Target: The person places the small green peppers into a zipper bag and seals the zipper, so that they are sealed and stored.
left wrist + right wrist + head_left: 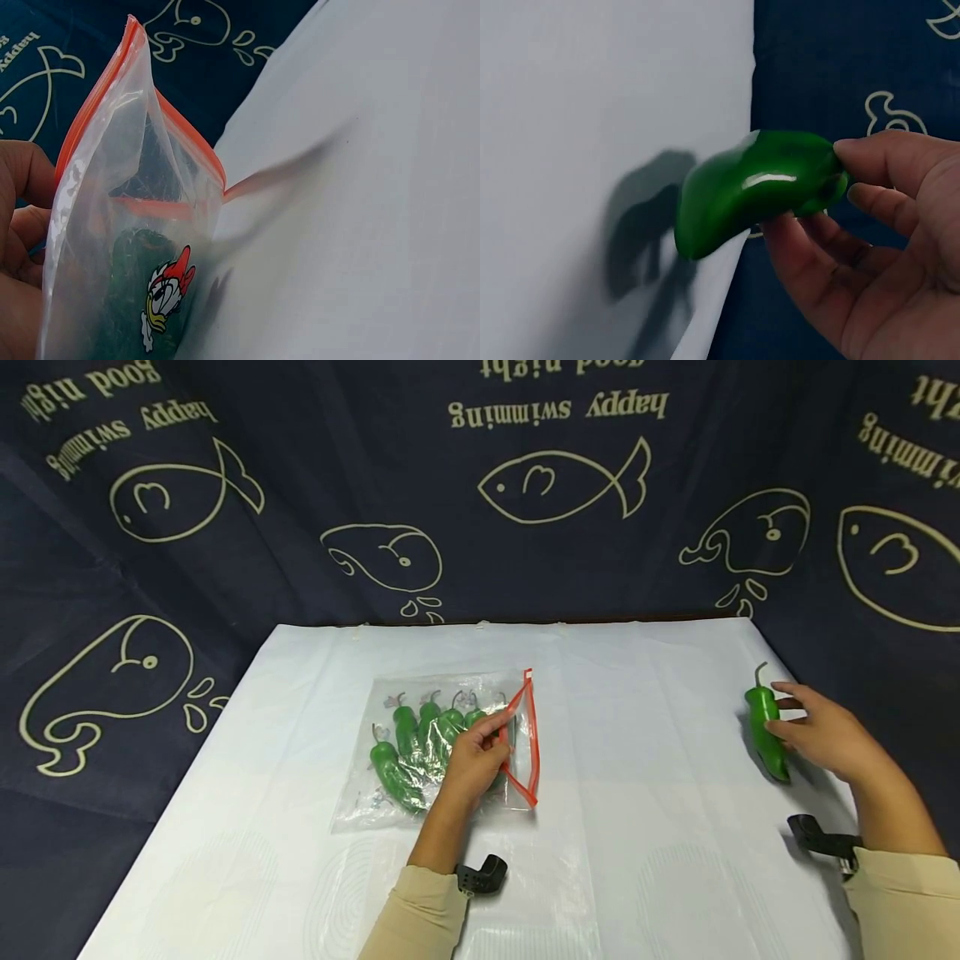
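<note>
A clear zip bag [352, 802] with a red-orange zip edge lies on the white table, several green peppers [396, 781] inside it. My left hand [476, 760] pinches one side of the bag's mouth, which gapes at the right. In the left wrist view the zip strip [196, 139] stands apart from the pinched side, and a cartoon duck print [166, 292] shows on the plastic. Toward the table's right edge, my right hand [832, 735] holds a single green pepper [763, 727] between thumb and fingers. The right wrist view shows this glossy pepper [757, 180] from its tip.
The white table [645, 827] ends at the back and right against a dark blue cloth [465, 593] printed with fish and whales. A translucent sheet [540, 877] lies on the table below the bag. Each wrist carries a black strapped camera [483, 875].
</note>
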The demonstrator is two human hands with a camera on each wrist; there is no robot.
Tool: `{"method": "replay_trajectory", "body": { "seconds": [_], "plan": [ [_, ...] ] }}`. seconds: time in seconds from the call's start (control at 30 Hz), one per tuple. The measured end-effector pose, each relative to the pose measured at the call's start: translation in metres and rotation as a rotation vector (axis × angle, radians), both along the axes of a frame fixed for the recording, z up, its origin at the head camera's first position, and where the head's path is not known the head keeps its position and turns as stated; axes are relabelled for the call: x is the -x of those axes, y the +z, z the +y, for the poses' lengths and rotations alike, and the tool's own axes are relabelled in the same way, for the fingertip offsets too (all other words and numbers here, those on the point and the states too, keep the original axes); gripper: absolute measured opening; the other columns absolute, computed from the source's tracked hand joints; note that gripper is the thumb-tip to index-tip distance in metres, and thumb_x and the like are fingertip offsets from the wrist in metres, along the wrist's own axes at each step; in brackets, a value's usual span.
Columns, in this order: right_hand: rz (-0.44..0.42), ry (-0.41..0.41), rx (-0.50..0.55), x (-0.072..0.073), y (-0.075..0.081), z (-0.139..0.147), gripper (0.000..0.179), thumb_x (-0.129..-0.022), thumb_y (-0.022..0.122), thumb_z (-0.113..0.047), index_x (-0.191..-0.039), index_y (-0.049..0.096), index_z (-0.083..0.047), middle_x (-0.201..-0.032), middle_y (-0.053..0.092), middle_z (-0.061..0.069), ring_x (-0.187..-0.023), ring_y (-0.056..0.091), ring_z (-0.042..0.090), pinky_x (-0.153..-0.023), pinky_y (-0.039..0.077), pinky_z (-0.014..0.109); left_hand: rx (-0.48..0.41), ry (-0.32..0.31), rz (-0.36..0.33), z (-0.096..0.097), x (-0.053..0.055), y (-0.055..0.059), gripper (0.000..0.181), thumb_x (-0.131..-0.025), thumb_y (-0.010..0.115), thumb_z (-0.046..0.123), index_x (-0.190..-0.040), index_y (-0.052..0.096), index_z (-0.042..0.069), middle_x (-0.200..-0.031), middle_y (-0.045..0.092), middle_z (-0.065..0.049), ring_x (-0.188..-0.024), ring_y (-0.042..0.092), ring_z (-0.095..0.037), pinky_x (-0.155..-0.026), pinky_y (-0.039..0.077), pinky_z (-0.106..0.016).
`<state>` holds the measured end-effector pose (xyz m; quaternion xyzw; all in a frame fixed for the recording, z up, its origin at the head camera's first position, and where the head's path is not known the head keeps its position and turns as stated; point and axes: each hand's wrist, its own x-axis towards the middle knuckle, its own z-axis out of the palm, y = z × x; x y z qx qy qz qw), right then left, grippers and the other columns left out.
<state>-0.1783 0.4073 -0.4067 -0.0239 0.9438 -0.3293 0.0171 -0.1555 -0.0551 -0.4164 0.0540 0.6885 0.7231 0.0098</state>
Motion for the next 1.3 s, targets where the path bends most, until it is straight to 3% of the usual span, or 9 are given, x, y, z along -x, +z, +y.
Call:
{"method": "replay_trajectory", "body": {
  "seconds": [0.03,0.13,0.23,0.3,0.67,0.9,0.97,1.1,1.3],
  "plan": [
    [0.003,0.006,0.013,0.000,0.001,-0.002,0.067,-0.093,0.061,-0.003,-0.146,0.026,0.015,-0.131,0.039,0.042,-0.104,0.054,0.050,-0.059,0.055,0.026,0.000,-0.001,0.000,0.000,0.000,0.000,0.052,-0.079,0.054,-0.017,-0.130,0.059,-0.011,-0.131,0.054,-0.025,-0.076,0.046,-0.011,-0.057,0.041,-0.014],
    [0.002,0.028,0.059,0.002,0.003,-0.010,0.066,-0.094,0.061,-0.003,-0.147,0.026,0.014,-0.131,0.039,0.041,-0.096,0.062,0.019,-0.061,0.056,0.025,0.002,-0.001,0.003,0.000,0.000,0.000,0.052,-0.078,0.054,-0.017,-0.129,0.059,-0.012,-0.131,0.054,-0.026,-0.077,0.047,-0.011,-0.058,0.041,-0.014],
    [-0.003,0.056,0.115,0.003,0.004,-0.018,0.065,-0.095,0.061,-0.003,-0.147,0.025,0.014,-0.132,0.038,0.040,-0.088,0.051,-0.011,-0.062,0.056,0.024,0.004,0.000,0.005,0.000,0.000,0.000,0.052,-0.078,0.053,-0.017,-0.129,0.058,-0.012,-0.131,0.054,-0.026,-0.077,0.047,-0.011,-0.058,0.042,-0.014],
    [-0.011,0.074,0.147,0.004,0.005,-0.024,0.065,-0.096,0.060,-0.003,-0.147,0.024,0.013,-0.133,0.037,0.039,-0.086,0.045,-0.017,-0.063,0.056,0.024,0.005,-0.002,0.006,0.000,0.000,0.000,0.052,-0.078,0.053,-0.017,-0.130,0.058,-0.012,-0.132,0.054,-0.026,-0.077,0.047,-0.011,-0.058,0.042,-0.014],
    [0.006,0.175,0.244,0.007,0.013,-0.067,0.060,-0.097,0.058,-0.005,-0.146,0.027,0.010,-0.133,0.040,0.035,-0.090,0.054,-0.008,-0.067,0.057,0.028,0.007,-0.003,0.012,0.000,-0.001,0.000,0.052,-0.079,0.054,-0.016,-0.130,0.059,-0.011,-0.132,0.055,-0.026,-0.078,0.047,-0.011,-0.059,0.042,-0.014],
    [-0.048,0.207,0.328,0.013,0.017,-0.096,0.061,-0.097,0.057,-0.005,-0.148,0.025,0.007,-0.137,0.038,0.033,-0.096,0.057,0.004,-0.071,0.057,0.029,0.010,-0.005,0.007,0.000,-0.001,0.001,0.053,-0.079,0.054,-0.016,-0.131,0.058,-0.010,-0.132,0.054,-0.026,-0.075,0.047,-0.010,-0.057,0.042,-0.014],
    [-0.069,0.208,0.364,0.014,0.017,-0.105,0.064,-0.097,0.057,-0.004,-0.150,0.023,0.006,-0.138,0.036,0.032,-0.099,0.058,0.011,-0.072,0.058,0.031,0.011,-0.003,0.016,0.000,0.001,-0.004,0.053,-0.078,0.054,-0.016,-0.131,0.058,-0.011,-0.131,0.054,-0.027,-0.076,0.047,-0.011,-0.058,0.042,-0.014],
    [-0.098,0.215,0.428,0.018,0.016,-0.122,0.067,-0.096,0.057,-0.002,-0.152,0.021,0.002,-0.139,0.035,0.032,-0.105,0.056,0.026,-0.074,0.058,0.034,0.003,0.013,0.034,0.000,0.010,-0.022,0.053,-0.078,0.056,-0.015,-0.130,0.061,-0.007,-0.131,0.056,-0.023,-0.077,0.047,-0.010,-0.059,0.041,-0.014],
    [-0.132,0.239,0.520,0.020,0.012,-0.149,0.065,-0.095,0.056,0.001,-0.151,0.025,-0.001,-0.138,0.034,0.031,-0.106,0.057,0.033,-0.075,0.059,0.037,0.002,0.024,0.029,0.001,0.013,-0.028,0.053,-0.078,0.056,-0.015,-0.130,0.063,-0.004,-0.131,0.057,-0.020,-0.078,0.047,-0.010,-0.059,0.042,-0.014]
  ]
}}
